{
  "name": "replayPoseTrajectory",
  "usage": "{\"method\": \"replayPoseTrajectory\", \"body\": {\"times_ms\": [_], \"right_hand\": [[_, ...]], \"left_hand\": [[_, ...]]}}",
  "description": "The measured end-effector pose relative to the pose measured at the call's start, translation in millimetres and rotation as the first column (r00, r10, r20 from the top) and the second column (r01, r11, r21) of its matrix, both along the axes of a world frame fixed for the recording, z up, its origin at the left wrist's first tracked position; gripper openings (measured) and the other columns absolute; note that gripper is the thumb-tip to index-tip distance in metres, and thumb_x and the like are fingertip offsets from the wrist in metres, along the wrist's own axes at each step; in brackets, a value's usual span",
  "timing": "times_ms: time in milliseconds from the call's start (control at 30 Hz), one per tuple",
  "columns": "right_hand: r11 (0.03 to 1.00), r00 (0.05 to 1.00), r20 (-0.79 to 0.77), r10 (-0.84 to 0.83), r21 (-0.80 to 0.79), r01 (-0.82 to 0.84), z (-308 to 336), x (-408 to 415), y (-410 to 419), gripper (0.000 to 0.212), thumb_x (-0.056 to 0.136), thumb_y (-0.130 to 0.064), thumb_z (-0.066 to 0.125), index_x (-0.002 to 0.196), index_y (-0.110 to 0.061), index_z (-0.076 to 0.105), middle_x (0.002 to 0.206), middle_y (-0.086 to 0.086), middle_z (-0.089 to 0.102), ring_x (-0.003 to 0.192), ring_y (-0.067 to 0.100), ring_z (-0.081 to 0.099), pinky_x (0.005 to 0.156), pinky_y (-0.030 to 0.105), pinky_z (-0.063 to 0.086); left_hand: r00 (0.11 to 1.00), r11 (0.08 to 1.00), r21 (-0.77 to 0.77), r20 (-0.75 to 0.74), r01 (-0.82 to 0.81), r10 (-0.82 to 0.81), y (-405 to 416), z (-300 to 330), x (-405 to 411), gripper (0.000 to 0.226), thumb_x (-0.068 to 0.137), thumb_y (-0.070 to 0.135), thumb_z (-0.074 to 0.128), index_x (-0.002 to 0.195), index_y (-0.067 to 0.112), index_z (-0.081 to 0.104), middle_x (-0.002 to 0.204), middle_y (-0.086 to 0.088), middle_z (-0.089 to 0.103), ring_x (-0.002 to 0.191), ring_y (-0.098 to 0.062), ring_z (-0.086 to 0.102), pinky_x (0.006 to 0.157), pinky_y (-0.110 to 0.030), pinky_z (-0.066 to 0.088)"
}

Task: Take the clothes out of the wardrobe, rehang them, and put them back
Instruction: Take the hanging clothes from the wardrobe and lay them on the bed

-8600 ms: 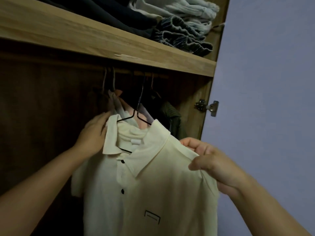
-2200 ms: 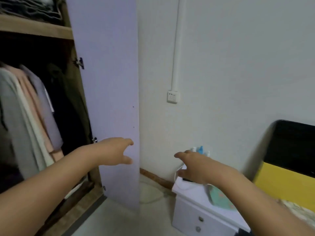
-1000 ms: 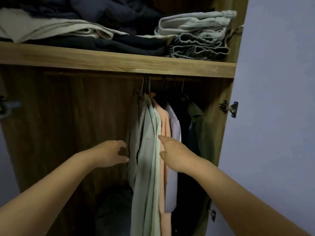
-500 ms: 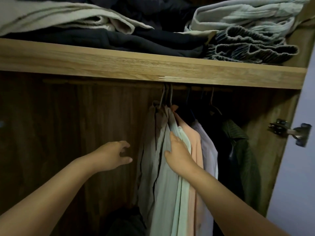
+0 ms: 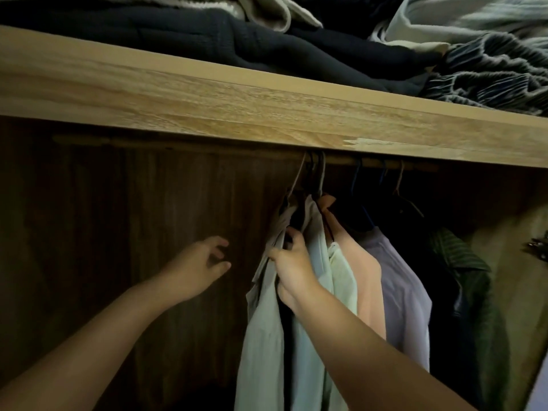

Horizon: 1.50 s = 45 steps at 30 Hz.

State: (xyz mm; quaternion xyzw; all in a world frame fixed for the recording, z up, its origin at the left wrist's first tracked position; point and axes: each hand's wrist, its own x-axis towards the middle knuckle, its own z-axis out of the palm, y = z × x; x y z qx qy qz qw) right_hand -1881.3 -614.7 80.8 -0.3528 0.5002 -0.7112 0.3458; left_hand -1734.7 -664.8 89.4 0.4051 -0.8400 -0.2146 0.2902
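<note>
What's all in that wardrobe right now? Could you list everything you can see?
Hanging shirts: several, grey, pale green, peach, lilac, dark and green-striped, on the rail at right.
Hangers: several, thin wire, hooked on the rail.
Rail: one, wooden, under the shelf.
Shelf: one, light wood, across the top.
Folded clothes: a pile, dark navy, beige, pale grey-blue, on the shelf.
Hinge: one, metal, far right edge.
Left hand: open, in front of the dark back panel.
Right hand: grips the grey shirt near its collar.

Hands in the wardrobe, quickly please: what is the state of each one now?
Left hand: open, fingers loosely spread, holding nothing.
Right hand: closed, gripping the grey shirt near its collar.
</note>
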Motion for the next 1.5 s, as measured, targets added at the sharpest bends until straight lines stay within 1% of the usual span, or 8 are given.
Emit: {"method": "replayPoseTrajectory", "body": {"times_ms": [367, 567, 700, 867, 1033, 1200, 1367, 1500], "right_hand": [[0.968, 0.971, 0.185, 0.150, -0.229, -0.106, 40.7, -7.2, 50.0, 0.059, 0.087, 0.015, 0.034, 0.135, -0.017, 0.045, 0.107, 0.007, 0.064, 0.091, 0.021, 0.064, 0.074, 0.031, 0.055], [0.978, 0.990, 0.050, 0.132, -0.167, -0.122, 17.3, -20.0, 102.8, 0.054, 0.079, 0.018, 0.034, 0.094, -0.020, 0.069, 0.109, 0.013, 0.067, 0.094, 0.027, 0.067, 0.081, 0.038, 0.054], [0.980, 0.983, 0.001, 0.181, -0.083, -0.180, 3.6, -32.0, 145.9, 0.058, 0.078, 0.015, 0.038, 0.114, -0.021, 0.064, 0.119, 0.005, 0.066, 0.092, 0.021, 0.069, 0.068, 0.030, 0.057], [0.968, 0.967, -0.065, 0.247, 0.061, -0.243, -5.5, -39.3, 205.7, 0.056, 0.063, 0.004, 0.048, 0.112, -0.016, 0.064, 0.117, 0.022, 0.063, 0.104, 0.042, 0.060, 0.096, 0.054, 0.042], [0.960, 0.958, -0.126, 0.259, 0.144, -0.240, -8.8, -31.1, 278.6, 0.056, 0.063, 0.007, 0.046, 0.111, -0.015, 0.065, 0.110, 0.020, 0.065, 0.095, 0.033, 0.063, 0.084, 0.040, 0.050], [0.958, 0.968, -0.173, 0.184, 0.251, -0.137, -12.3, -27.9, 370.1, 0.051, 0.065, 0.007, 0.048, 0.106, -0.018, 0.068, 0.109, 0.019, 0.066, 0.098, 0.035, 0.062, 0.094, 0.050, 0.045], [0.904, 0.920, -0.383, 0.088, 0.418, 0.088, -12.0, -19.2, 462.8, 0.028, 0.078, -0.019, 0.061, 0.104, -0.014, 0.068, 0.103, 0.019, 0.069, 0.093, 0.029, 0.066, 0.091, 0.042, 0.049], [0.712, 0.684, -0.729, 0.031, 0.496, 0.497, -18.0, -10.6, 513.1, 0.043, 0.085, -0.049, 0.058, 0.080, -0.007, 0.065, 0.077, 0.008, 0.067, 0.070, 0.009, 0.060, 0.071, 0.029, 0.048]], "left_hand": [[0.982, 0.996, -0.088, -0.186, -0.004, -0.013, -12.6, 8.5, -4.0, 0.035, 0.091, 0.010, 0.055, 0.126, 0.011, 0.051, 0.111, -0.006, 0.059, 0.093, -0.012, 0.050, 0.076, -0.020, 0.036], [0.959, 0.988, -0.152, -0.283, -0.012, -0.031, -10.4, 15.9, -16.3, 0.029, 0.093, 0.009, 0.049, 0.121, 0.013, 0.053, 0.112, -0.003, 0.058, 0.097, -0.014, 0.051, 0.079, -0.026, 0.038], [0.966, 0.977, -0.214, -0.252, -0.003, -0.052, 2.3, 17.0, -32.0, 0.030, 0.094, 0.013, 0.048, 0.123, 0.012, 0.053, 0.116, -0.009, 0.060, 0.105, -0.024, 0.055, 0.086, -0.032, 0.043], [0.977, 0.937, -0.347, -0.185, 0.040, -0.110, 34.0, 11.0, -52.9, 0.039, 0.095, 0.016, 0.046, 0.133, 0.007, 0.046, 0.135, -0.017, 0.047, 0.125, -0.032, 0.043, 0.102, -0.035, 0.033], [0.954, 0.890, -0.376, -0.044, 0.258, -0.295, 77.9, -6.3, -65.9, 0.041, 0.099, 0.033, 0.037, 0.131, 0.011, 0.048, 0.135, -0.010, 0.049, 0.127, -0.027, 0.043, 0.103, -0.039, 0.033], [0.893, 0.848, -0.367, -0.090, 0.382, -0.441, 154.0, -26.6, -65.9, 0.032, 0.095, 0.033, 0.046, 0.072, 0.012, 0.051, 0.065, -0.003, 0.054, 0.071, -0.030, 0.055, 0.062, -0.039, 0.035], [0.856, 0.823, -0.417, -0.170, 0.386, -0.488, 241.7, -47.9, -68.3, 0.043, 0.086, 0.047, 0.041, 0.068, 0.010, 0.050, 0.064, -0.013, 0.059, 0.065, -0.032, 0.054, 0.060, -0.040, 0.040], [0.796, 0.782, -0.420, -0.195, 0.460, -0.572, 300.8, -59.8, -82.4, 0.046, 0.084, 0.052, 0.036, 0.067, 0.012, 0.051, 0.059, -0.008, 0.056, 0.060, -0.028, 0.052, 0.057, -0.038, 0.041]]}}
